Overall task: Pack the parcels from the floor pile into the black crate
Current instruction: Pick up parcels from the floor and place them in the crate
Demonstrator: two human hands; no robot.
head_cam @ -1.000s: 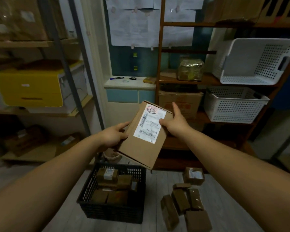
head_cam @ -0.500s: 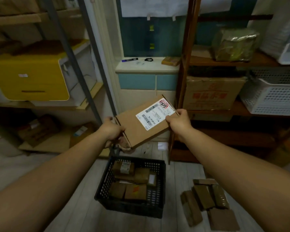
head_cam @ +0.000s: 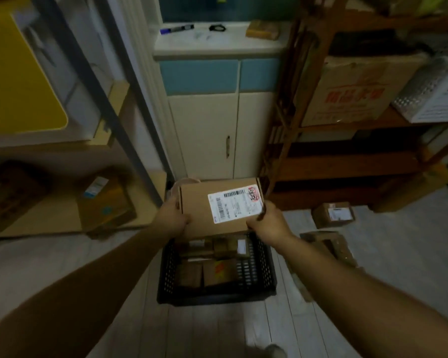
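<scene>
Lower now than half a second ago, the flat parcel (head_cam: 217,205) lies almost level between my hands instead of tilted, label up, just above the far end of the black crate (head_cam: 215,297). My left hand (head_cam: 172,218) grips its left edge with the thumb curled on top, and my right hand (head_cam: 267,226) grips its near right corner.

Below my hands, the crate stands on a pale plank floor (head_cam: 217,329). Beyond my hands is a cream cabinet (head_cam: 212,135) with a white ledge on top. A metal rack (head_cam: 130,120) holding a yellow box (head_cam: 16,81) rises left of my left hand. A wooden shelf (head_cam: 347,161) stands right of my right hand.

Motion blur softens everything. The parcel covers the crate's far rim. My right forearm hides part of the floor pile (head_cam: 339,248), which lies right of my right hand. A grey shape at the bottom edge is cut off and I cannot tell what it is.

I count two hands, one held parcel, one crate and one labelled parcel (head_cam: 334,215) lying apart beyond the pile. Several brown parcels lie in the crate, too dim to count exactly.
</scene>
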